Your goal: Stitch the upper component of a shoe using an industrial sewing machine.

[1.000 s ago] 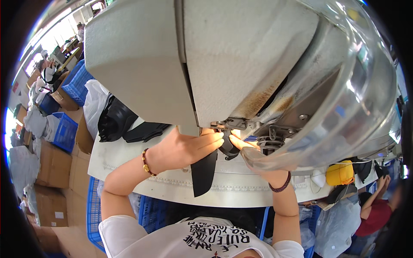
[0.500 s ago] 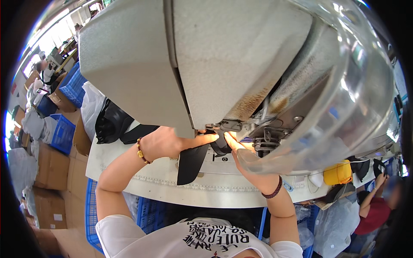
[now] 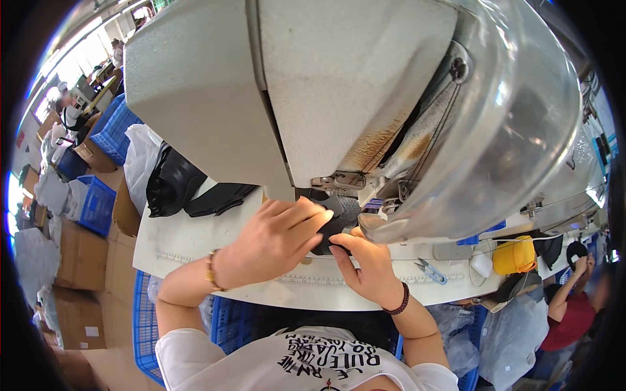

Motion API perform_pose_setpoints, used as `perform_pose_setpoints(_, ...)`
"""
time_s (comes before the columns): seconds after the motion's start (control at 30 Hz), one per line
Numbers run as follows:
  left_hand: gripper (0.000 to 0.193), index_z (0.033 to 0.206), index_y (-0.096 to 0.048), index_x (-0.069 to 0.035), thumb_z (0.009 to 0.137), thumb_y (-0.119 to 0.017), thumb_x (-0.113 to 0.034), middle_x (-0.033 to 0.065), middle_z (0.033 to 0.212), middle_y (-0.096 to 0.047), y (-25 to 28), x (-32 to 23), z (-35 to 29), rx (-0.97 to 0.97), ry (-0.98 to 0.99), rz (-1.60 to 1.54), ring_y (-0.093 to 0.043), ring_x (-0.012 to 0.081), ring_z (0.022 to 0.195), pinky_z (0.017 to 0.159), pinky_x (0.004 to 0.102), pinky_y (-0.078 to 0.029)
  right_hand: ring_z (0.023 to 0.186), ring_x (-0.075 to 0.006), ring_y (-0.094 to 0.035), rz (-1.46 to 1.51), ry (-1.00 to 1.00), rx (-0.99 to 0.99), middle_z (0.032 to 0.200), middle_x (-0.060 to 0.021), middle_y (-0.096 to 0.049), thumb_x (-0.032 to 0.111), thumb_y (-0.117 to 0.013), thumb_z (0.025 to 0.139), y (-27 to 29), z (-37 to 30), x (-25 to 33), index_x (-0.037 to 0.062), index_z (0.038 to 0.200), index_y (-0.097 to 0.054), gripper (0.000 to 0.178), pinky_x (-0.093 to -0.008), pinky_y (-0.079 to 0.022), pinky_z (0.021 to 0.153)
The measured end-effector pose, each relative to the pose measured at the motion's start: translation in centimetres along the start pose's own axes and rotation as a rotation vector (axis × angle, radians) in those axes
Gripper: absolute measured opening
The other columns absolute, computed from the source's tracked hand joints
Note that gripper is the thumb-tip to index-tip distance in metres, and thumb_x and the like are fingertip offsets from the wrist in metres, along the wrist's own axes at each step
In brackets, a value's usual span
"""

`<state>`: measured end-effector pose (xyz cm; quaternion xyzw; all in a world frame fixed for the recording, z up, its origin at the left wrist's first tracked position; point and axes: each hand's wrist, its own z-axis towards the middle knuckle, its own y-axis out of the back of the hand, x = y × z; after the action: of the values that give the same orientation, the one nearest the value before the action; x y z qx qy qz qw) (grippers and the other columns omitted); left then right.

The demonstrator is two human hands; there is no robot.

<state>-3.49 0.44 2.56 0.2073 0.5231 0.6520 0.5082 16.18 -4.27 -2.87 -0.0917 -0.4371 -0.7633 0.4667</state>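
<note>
Fabric piece (image 3: 334, 229), black, centre of frame, just below sewing machine (image 3: 352, 91) head. Looks light, bendy, hardly fragile; edges seem best hold. Both hands, left (image 3: 268, 240) and right (image 3: 373, 268), pinch it by fingertips.

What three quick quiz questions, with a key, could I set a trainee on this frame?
1. True or false: the left hand and the right hand both touch the black piece.

2. Where are the small scissors?
A) in the left hand
B) on the table, right of the right hand
C) inside the tub

3. Fill in the colour: the tub at the right is ____.

Key: 1. True. 2. B. 3. Yellow.
</note>
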Motion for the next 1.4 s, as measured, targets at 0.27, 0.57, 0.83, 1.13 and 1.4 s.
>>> perform_pose_setpoints(0.27, 0.036, 0.091, -0.06, 0.002, 0.057, -0.06, -0.01, 0.0071, 0.084, -0.056, -3.6, 0.7, 2.1, -0.483, -0.16, 0.321, -0.057, 0.0179, 0.07, 0.055, 0.027, -0.044, 0.057, -0.0245, -0.057, 0.086, -0.006, -0.008, 0.072, -0.0102, -0.06, -0.004, -0.062, 0.073, -0.5, -0.8, -0.7, 0.0038, 0.086, -0.06, 0.016, -0.0291, -0.043, 0.05)
perform_pose_setpoints(0.57, 0.035, 0.084, -0.06, 0.006, 0.053, -0.059, -0.01, 0.0093, 0.078, -0.057, -2.6, -0.2, 2.5, -0.285, -0.294, 0.518, -0.058, 0.0179, 0.073, 0.056, 0.0238, -0.045, 0.066, -0.0253, -0.048, 0.128, -0.007, -0.036, 0.069, -0.0078, -0.056, -0.001, -0.062, 0.069, -0.7, 0.1, 0.3, 0.0066, 0.083, -0.064, 0.016, -0.0374, -0.035, 0.061)
perform_pose_setpoints(0.83, 0.031, 0.085, -0.06, 0.006, 0.059, -0.06, -0.009, 0.0118, 0.083, -0.057, -3.0, -1.0, 2.0, -0.293, -0.189, 0.513, -0.058, 0.0209, 0.082, 0.071, 0.0262, -0.049, 0.081, -0.0238, -0.058, -0.216, 0.027, -0.098, 0.091, -0.0068, -0.063, 0.006, -0.067, 0.068, 2.4, -0.2, -0.4, 0.0114, 0.095, -0.066, 0.028, -0.0363, -0.044, 0.075)
perform_pose_setpoints(1.13, 0.028, 0.082, -0.06, 0.006, 0.057, -0.061, -0.005, 0.0125, 0.088, -0.056, -4.6, -1.1, 2.4, -0.451, -0.112, 0.511, -0.057, 0.0223, 0.084, 0.077, 0.0294, -0.05, 0.098, -0.0199, -0.06, -0.378, 0.147, 0.064, 0.11, -0.0067, -0.061, -0.005, -0.062, 0.07, 2.1, 0.8, -4.8, 0.0116, 0.11, -0.062, 0.043, -0.0318, -0.046, 0.085)
perform_pose_setpoints(1.4, 0.025, 0.083, -0.061, 0.004, 0.059, -0.062, -0.004, 0.0115, 0.089, -0.056, -3.7, 0.3, 1.9, -0.441, -0.167, 0.428, -0.059, 0.0227, 0.083, 0.074, 0.0304, -0.053, 0.097, -0.0246, -0.06, -0.361, 0.105, 0.017, 0.106, -0.0128, -0.061, -0.006, -0.062, 0.068, 0.3, 0.2, -4.5, 0.0036, 0.108, -0.061, 0.041, -0.034, -0.047, 0.084)
